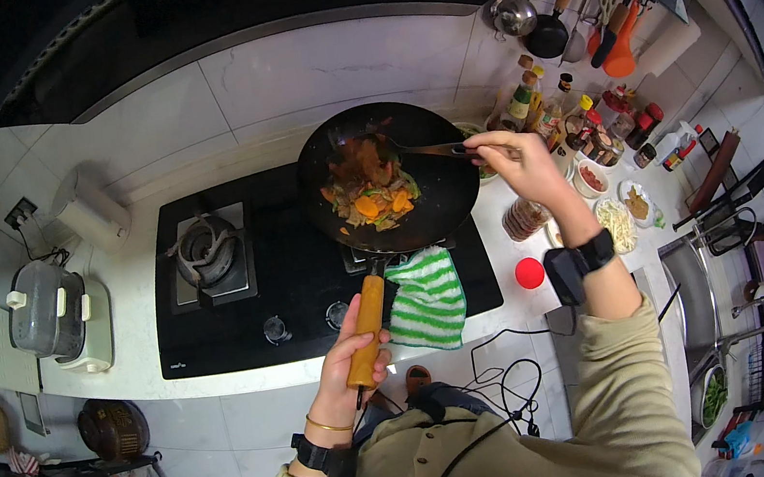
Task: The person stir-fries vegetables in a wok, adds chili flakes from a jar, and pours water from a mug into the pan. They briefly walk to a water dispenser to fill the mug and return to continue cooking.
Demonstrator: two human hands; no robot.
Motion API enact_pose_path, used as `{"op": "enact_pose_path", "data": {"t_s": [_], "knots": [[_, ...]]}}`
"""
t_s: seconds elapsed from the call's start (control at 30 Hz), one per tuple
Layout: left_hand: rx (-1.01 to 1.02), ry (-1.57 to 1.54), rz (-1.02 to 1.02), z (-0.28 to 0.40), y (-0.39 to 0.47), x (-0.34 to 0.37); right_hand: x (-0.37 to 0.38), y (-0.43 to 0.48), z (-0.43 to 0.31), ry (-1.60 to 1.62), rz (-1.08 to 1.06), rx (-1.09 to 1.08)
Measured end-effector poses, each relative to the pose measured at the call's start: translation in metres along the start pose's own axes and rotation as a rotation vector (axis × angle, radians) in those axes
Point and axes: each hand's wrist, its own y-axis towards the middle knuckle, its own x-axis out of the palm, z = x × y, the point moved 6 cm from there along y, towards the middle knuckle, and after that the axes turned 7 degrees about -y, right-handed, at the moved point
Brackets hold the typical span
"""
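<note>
A black wok (445, 193) sits over the right burner of the gas hob. My left hand (352, 363) is wrapped around its wooden handle (368, 324). In the wok lies a stir-fry (372, 196) with orange carrot slices, bits of green and brown pieces, plus a dark reddish patch at the back. My right hand (518, 164) grips the far end of a spatula or ladle (432, 149), whose head is buried in the food and hidden. Beside the wok handle, a green-and-white striped cloth (426, 302) drapes over the hob's front edge.
Bottles and jars (555, 115) crowd the counter at right, near a red lid (530, 273) and small dishes of ingredients (615, 220). The left burner (204, 252) holds no pan. A sink (692, 308) lies far right. Cables (521, 394) hang near my waist.
</note>
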Motion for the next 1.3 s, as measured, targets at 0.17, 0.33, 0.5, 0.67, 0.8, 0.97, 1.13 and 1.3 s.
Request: {"op": "enact_pose_path", "data": {"t_s": [0.17,0.33,0.5,0.67,0.8,0.97,1.13,1.3], "knots": [[0.002,-0.046,-0.022,0.000,0.001,0.000,-0.039,0.001,0.003,-0.052,0.158,-0.074],[0.024,0.007,-0.009,0.002,0.002,0.001,-0.013,0.044,0.026,0.049,0.099,0.165],[0.034,0.018,0.032,0.002,0.001,0.000,0.039,0.024,-0.048,-0.229,-0.267,-0.476],[0.031,0.008,0.015,0.002,0.000,0.001,0.043,-0.046,-0.118,-0.651,-0.347,-0.829],[0.036,0.012,0.044,0.002,0.000,0.001,0.023,-0.074,-0.146,-0.634,-0.388,-0.695],[0.033,-0.005,0.039,0.000,-0.002,0.002,0.062,-0.077,-0.124,-0.790,-0.504,-0.582],[0.039,-0.003,0.023,0.001,-0.002,0.004,-0.006,-0.056,-0.071,-0.438,0.097,-0.236],[0.038,0.027,0.025,0.003,-0.001,0.006,-0.050,-0.042,-0.006,-0.403,0.400,0.020]]}}
